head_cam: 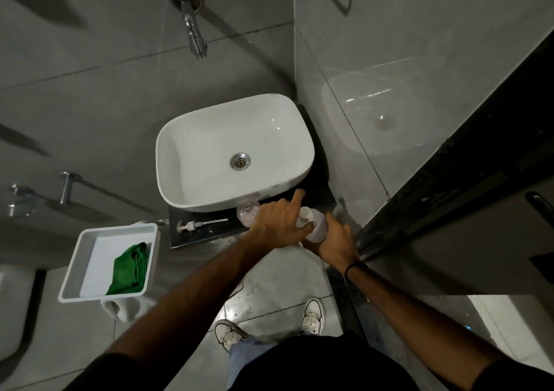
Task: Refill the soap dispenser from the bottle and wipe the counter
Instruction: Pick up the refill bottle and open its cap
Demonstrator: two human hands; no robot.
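Looking down through the head camera onto a dark bench carrying a white basin with a metal drain. Reaching in from below with both bare arms. Wrapping the right hand around the lower body of a pale translucent refill bottle, grip pressed closed on it, bottle tilting up and to the left over the bench's right front corner. Covering the bottle's upper end with the left hand, thumb curling against the bottle's side, index finger pointing out toward the basin rim; exact grip of the remaining left fingers impossible to tell, being hidden beneath the hand. Standing just left of the left hand, close against the basin's front edge, a clear soap dispenser with its neck uncovered. Lying flat on the bench further left, well apart from the dispenser, a pump head with its dip tube pointing right. Sitting to the left of the bench, a white tray holding a folded green cloth. Projecting from the grey tiled wall above the basin, a chrome spout. Showing at the bottom, two pale shoes on the floor.
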